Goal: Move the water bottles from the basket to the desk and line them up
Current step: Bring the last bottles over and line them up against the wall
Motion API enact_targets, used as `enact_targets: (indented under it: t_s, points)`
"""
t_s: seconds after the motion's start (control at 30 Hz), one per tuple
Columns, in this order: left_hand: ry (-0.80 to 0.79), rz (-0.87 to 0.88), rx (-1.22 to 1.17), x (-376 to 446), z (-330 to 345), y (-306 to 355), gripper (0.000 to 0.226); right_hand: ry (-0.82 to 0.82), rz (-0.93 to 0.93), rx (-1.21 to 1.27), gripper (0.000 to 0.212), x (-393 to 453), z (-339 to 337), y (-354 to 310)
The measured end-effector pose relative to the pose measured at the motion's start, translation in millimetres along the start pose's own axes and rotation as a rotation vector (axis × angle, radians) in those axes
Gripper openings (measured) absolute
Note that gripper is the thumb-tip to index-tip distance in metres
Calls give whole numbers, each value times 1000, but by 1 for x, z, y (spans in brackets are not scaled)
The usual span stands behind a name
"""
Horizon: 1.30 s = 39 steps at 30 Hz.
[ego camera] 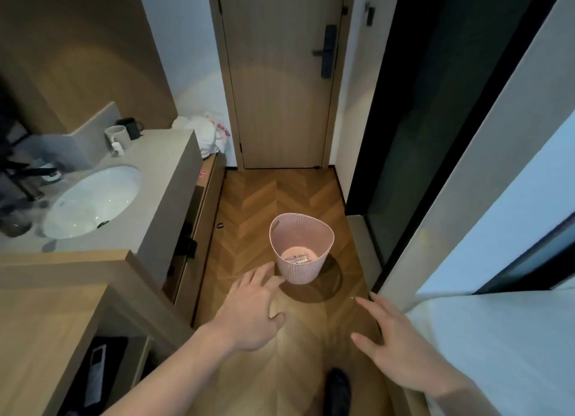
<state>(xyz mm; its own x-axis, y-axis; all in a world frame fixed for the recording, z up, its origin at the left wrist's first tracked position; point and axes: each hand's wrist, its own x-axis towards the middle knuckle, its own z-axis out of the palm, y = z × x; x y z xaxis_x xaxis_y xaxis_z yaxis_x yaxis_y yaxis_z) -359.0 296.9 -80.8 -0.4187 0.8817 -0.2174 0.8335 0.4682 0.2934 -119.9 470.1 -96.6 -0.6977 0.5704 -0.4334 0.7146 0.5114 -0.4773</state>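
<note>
A pink perforated basket (pixel 301 247) stands on the wooden herringbone floor in a narrow hallway. At its bottom lies a clear water bottle (pixel 297 258), partly hidden by the rim. My left hand (pixel 253 310) hovers just left of and in front of the basket, fingers spread, holding nothing. My right hand (pixel 393 341) is lower right of the basket, also spread and empty. A wooden desk top (pixel 40 316) fills the lower left corner.
A grey vanity counter (pixel 161 167) with a white sink (pixel 93 201) and two mugs (pixel 124 132) runs along the left. A closed wooden door (pixel 280 73) ends the hallway. A dark glass partition (pixel 435 120) and white wall bound the right. A dark shoe (pixel 337 390) shows below.
</note>
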Motion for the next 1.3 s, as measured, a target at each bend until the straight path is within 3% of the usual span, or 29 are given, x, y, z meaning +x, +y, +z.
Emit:
enact_targets:
  t_s: [0.43,0.83,1.1,1.3]
  points:
    - [-13,-263,-154,192,-10,13,73,-201,-103,-78,74,232,-115,28]
    - [-136,-403,-239,355,-8,-83,64,-260,-141,-73,70,423,-163,-12]
    - [-401,-519,-325,527,64,-185,50,-359,51,-51,61,591,-138,-20]
    - [-579,-486,-253,660,152,-246,54,-366,215,-60,53,727,-61,46]
